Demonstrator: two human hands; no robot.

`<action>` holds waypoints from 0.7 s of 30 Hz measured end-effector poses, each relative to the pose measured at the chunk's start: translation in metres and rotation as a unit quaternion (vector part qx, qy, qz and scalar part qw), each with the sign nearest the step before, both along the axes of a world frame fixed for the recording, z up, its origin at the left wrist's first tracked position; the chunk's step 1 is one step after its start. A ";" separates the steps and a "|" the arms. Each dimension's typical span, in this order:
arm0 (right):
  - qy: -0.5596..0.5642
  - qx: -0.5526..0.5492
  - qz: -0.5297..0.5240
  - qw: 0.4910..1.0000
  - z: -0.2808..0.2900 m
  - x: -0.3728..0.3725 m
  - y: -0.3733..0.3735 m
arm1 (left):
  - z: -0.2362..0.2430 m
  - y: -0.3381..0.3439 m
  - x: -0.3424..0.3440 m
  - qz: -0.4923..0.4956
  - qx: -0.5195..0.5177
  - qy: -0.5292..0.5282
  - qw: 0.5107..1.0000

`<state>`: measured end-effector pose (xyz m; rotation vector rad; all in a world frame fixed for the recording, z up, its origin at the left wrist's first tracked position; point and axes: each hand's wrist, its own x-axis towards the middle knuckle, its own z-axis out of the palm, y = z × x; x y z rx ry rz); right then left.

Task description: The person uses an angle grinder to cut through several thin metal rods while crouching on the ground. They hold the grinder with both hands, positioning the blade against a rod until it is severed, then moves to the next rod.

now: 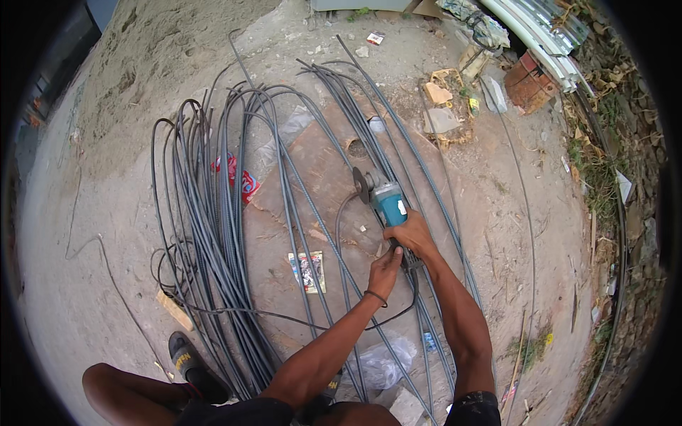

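Observation:
A teal angle grinder (391,206) with a grey gear head lies over several steel rebar rods (369,135) right of the middle. Its round cutting disc (360,184) is on the left of the head, close to the rods. My right hand (410,234) is wrapped round the grinder's body. My left hand (384,272) is closed at the rear of the grinder, below my right hand, its fingertips partly hidden. From the tool's rear end a black power cord (284,313) loops down and away to the left across the rods.
A large bundle of bent rebar (213,213) lies to the left, beside my shoe (190,358). Red wrappers (238,177), a printed packet (307,272) and a clear plastic bag (387,362) litter the ground. White pipes (533,35) and a rusty can (531,82) are at far right.

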<state>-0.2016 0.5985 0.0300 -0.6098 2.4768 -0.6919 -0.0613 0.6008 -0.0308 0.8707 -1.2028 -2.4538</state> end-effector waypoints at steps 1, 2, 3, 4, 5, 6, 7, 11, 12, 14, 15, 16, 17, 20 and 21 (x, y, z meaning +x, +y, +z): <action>-0.007 0.003 0.000 1.000 -0.001 -0.001 0.001 | 0.001 0.000 0.000 0.000 0.000 0.001 1.000; -0.015 0.006 0.000 1.000 0.002 0.000 -0.001 | 0.002 0.000 0.002 0.001 0.000 -0.004 1.000; -0.016 0.006 0.001 1.000 0.005 0.002 -0.001 | 0.003 -0.001 0.002 0.002 -0.001 -0.010 1.000; -0.037 0.010 -0.004 0.999 0.008 0.003 -0.001 | 0.004 -0.001 0.002 0.002 0.000 -0.010 1.000; -0.058 0.013 -0.008 0.998 0.012 0.005 -0.002 | 0.003 0.000 0.002 0.012 0.001 -0.007 1.000; -0.059 0.013 -0.008 0.998 0.009 0.003 -0.002 | 0.002 0.001 0.001 0.021 0.003 -0.003 1.000; -0.054 0.006 -0.011 0.998 0.003 0.001 0.000 | 0.001 0.001 0.001 0.021 0.003 -0.004 1.000; -0.068 0.002 -0.011 0.998 0.000 0.000 -0.001 | -0.007 0.000 0.000 0.012 0.013 -0.010 1.000; -0.068 0.002 -0.010 0.998 0.000 0.000 -0.001 | -0.008 0.001 0.000 0.005 0.017 -0.014 1.000; -0.070 0.003 -0.009 0.997 0.001 0.000 -0.001 | -0.008 0.002 0.000 0.010 0.009 -0.016 1.000; -0.070 0.004 -0.009 0.997 0.002 0.000 0.000 | -0.007 0.003 0.000 0.014 0.001 -0.017 1.000; -0.071 0.005 -0.016 0.997 0.003 0.001 0.001 | -0.006 0.004 0.000 0.014 0.002 -0.018 1.000; -0.072 0.004 -0.021 0.997 0.004 0.002 0.000 | -0.007 0.003 0.000 0.010 -0.001 -0.025 1.000; -0.050 -0.011 -0.012 0.999 0.005 0.005 -0.003 | -0.008 0.004 -0.001 0.035 -0.011 -0.031 0.999; -0.050 -0.012 -0.011 0.999 0.003 0.005 -0.003 | -0.008 0.006 -0.002 0.063 -0.017 -0.029 0.997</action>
